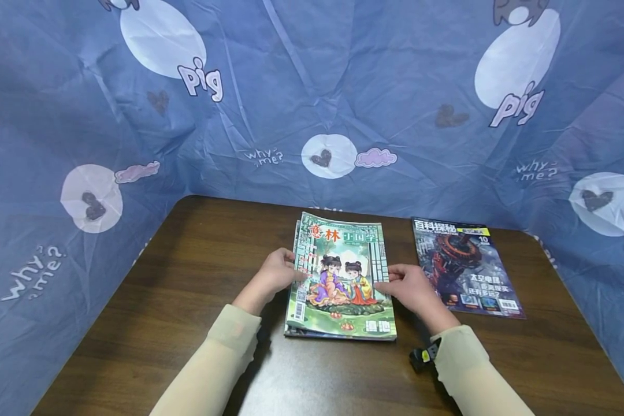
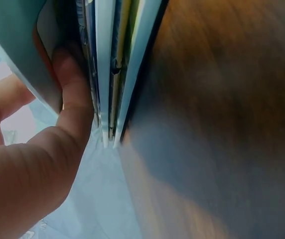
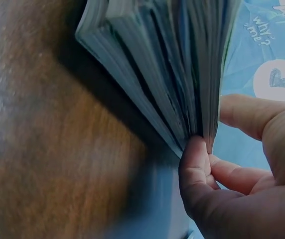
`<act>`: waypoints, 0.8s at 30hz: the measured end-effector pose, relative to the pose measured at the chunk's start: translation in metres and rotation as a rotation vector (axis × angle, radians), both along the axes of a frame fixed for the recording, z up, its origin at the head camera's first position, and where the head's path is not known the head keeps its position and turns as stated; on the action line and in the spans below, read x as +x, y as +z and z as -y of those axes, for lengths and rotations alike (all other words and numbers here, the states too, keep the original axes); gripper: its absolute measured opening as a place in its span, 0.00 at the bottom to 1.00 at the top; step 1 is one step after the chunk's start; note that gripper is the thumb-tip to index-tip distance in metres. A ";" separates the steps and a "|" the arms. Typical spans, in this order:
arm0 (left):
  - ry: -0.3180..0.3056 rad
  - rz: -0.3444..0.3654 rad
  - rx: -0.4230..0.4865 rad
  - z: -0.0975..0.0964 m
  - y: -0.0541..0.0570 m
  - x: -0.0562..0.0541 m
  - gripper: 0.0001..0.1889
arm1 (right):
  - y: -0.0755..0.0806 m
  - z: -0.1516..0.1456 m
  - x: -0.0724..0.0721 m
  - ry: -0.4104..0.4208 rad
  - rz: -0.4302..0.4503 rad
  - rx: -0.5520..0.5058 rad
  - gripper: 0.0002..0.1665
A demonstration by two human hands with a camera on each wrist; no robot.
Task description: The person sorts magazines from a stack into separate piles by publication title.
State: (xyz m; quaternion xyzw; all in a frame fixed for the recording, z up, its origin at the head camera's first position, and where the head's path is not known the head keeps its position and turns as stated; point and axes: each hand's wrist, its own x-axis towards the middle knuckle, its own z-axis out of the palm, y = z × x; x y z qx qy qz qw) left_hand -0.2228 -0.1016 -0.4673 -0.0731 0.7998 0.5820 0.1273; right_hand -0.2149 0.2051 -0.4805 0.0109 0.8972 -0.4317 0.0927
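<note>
A magazine (image 1: 338,318) with a green illustrated cover lies on top of a stack of magazines (image 2: 105,74) on the table. My left hand (image 1: 281,270) grips its left edge, thumb on the cover and fingers tucked beneath, between it and the magazines below. On the opposite side my right hand (image 1: 413,287) pinches the right edge, with the thumb on the cover and fingertips (image 3: 195,154) against the layered page edges (image 3: 172,74). The stack's lower magazines poke out slightly at the left and bottom.
A dark magazine (image 1: 468,271) with a red machine on its cover lies on the right of the brown wooden table (image 1: 187,277), beside my right hand. Blue printed cloth (image 1: 291,86) hangs behind and around the table. A small black device (image 1: 423,357) is strapped at my right wrist.
</note>
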 end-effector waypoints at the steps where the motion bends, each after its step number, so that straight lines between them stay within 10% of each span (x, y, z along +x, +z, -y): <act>1: 0.002 0.002 0.006 0.000 0.000 0.000 0.22 | 0.001 0.000 0.000 -0.004 -0.001 -0.010 0.36; 24: 0.025 0.040 0.115 -0.001 0.000 0.004 0.18 | 0.007 -0.003 0.003 0.025 0.037 -0.135 0.38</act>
